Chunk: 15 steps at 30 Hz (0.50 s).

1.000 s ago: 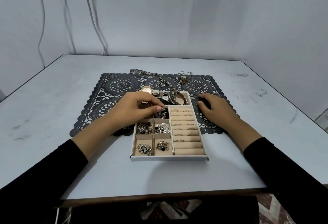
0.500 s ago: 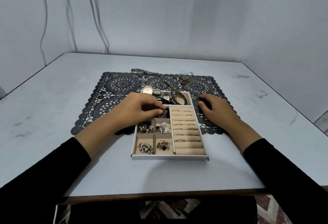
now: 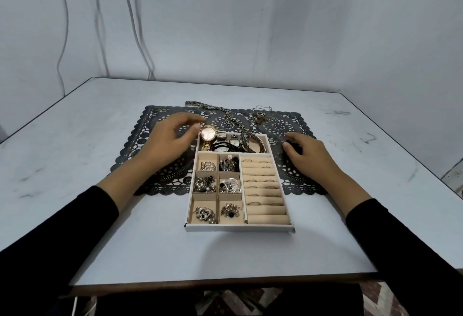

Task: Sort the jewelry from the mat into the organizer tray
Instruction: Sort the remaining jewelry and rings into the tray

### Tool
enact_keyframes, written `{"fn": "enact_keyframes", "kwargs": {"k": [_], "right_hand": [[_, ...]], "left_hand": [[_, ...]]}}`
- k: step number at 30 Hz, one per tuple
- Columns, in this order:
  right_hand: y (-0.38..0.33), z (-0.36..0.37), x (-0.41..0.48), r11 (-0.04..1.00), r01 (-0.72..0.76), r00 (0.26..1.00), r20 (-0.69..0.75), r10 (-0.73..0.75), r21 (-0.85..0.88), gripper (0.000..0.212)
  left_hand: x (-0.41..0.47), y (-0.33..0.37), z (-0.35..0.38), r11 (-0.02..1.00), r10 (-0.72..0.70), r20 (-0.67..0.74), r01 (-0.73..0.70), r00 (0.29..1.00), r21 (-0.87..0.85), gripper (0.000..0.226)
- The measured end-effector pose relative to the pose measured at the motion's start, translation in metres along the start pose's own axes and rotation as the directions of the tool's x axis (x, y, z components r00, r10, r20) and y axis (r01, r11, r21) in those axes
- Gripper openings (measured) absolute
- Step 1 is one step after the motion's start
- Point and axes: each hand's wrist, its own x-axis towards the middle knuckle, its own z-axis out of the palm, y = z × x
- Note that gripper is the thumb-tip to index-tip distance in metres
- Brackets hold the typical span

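The organizer tray [image 3: 239,228] is set on the white surface [image 3: 100,240], its far end overlapping the black lace mat [image 3: 140,155]. Six small compartments on the tray's left side are filled with brooch-like pieces; rings are seated in the ring rolls [image 3: 263,190] on its right. Watches and bangles are packed into the long far compartment, with a gold watch [image 3: 208,133] propped at its left end.

The left hand [image 3: 170,138] is held over the mat just beside that watch, fingers spread and relaxed, with nothing gripped. The right hand [image 3: 310,155] is rested palm-down on the mat to the right of the tray, fingers bent; whether anything is held beneath them cannot be told.

A heavy chain [image 3: 225,115], a tangled thin chain [image 3: 261,115] and a small ring [image 3: 157,108] are left on the mat's far part.
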Motion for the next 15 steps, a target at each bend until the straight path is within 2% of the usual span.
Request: {"fn": "enact_keyframes", "kwargs": {"k": [6,10,15], "right_hand": [[0.003,0.001,0.017,1.000,-0.002,1.000,-0.003,0.002,0.000,0.041],[0.006,0.004,0.036,1.000,-0.006,1.000,0.013,0.007,-0.019,0.044],[0.006,0.013,0.066,1.000,-0.004,0.999,0.033,0.005,-0.026,0.044]], "left_hand": [[0.023,-0.037,-0.003,0.969,-0.097,0.112,0.068,0.989,0.238,0.036],[0.042,-0.046,0.001,0.917,-0.170,0.257,0.057,0.951,0.394,0.048],[0.065,-0.053,0.010,0.903,-0.177,0.347,0.013,0.921,0.429,0.053]]}}
